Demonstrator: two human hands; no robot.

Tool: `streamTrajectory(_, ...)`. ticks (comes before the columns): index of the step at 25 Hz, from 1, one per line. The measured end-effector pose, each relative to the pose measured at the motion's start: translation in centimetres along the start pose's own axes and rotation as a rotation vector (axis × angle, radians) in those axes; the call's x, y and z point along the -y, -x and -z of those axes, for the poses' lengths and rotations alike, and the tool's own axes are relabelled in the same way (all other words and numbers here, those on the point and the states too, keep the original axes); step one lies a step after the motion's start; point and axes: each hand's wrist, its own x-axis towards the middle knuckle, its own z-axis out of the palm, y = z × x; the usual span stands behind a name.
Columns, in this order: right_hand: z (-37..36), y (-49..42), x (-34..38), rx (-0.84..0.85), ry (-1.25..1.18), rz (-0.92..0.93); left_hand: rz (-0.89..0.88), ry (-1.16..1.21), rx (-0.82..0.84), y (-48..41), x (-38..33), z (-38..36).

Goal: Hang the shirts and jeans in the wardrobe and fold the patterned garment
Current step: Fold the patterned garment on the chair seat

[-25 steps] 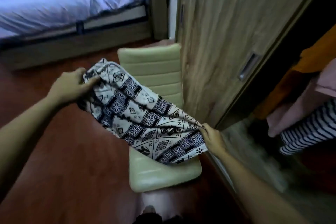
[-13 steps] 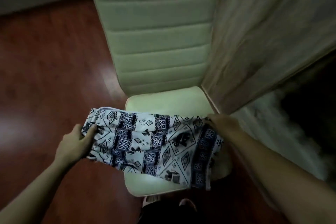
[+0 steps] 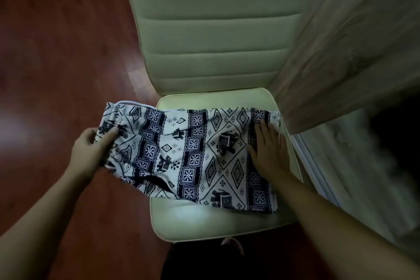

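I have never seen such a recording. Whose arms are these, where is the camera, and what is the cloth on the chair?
There is no machine here: these are a person's two bare arms. The camera sits on the person's head and looks down. A patterned garment lies across the seat of a pale chair. The left hand grips its left end, which reaches past the seat over the wooden floor. The right hand lies flat on its right end. A wooden wardrobe door stands at right.
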Motion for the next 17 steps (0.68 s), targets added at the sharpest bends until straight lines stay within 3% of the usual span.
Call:
streamTrajectory(2,-1.9,2.6,-0.8,0.059,0.001,-0.045,0.022,0.186,0.074,0.3,-0.8,-0.2)
streamTrajectory(4,-2.6,3.8,-1.5,0.115,-0.025,-0.067,-0.043,0.241,-0.002,1.1,-1.7,-1.0)
streamTrajectory(7,-3.3,5.2,-2.4,0.211,-0.079,-0.05,-0.407,0.085,-0.266,5.2,-3.8,-4.7)
streamTrajectory(10,-3.4,5.5,-3.1,0.28,-0.146,-0.021,-0.841,-0.358,-0.32,8.7,-3.9,-11.9)
streamTrajectory(11,-3.3,5.3,-3.2,0.291,-0.147,-0.014,-0.866,-0.493,-0.232,9.4,-3.6,-14.6)
streamTrajectory(14,-3.4,5.1,-3.5,0.313,-0.128,0.009,-0.675,-0.815,0.108,10.2,-1.3,-20.2)
streamTrajectory(17,-3.6,4.8,-3.3,0.333,-0.139,0.003,-0.671,-0.919,0.061,10.3,-1.1,-21.6)
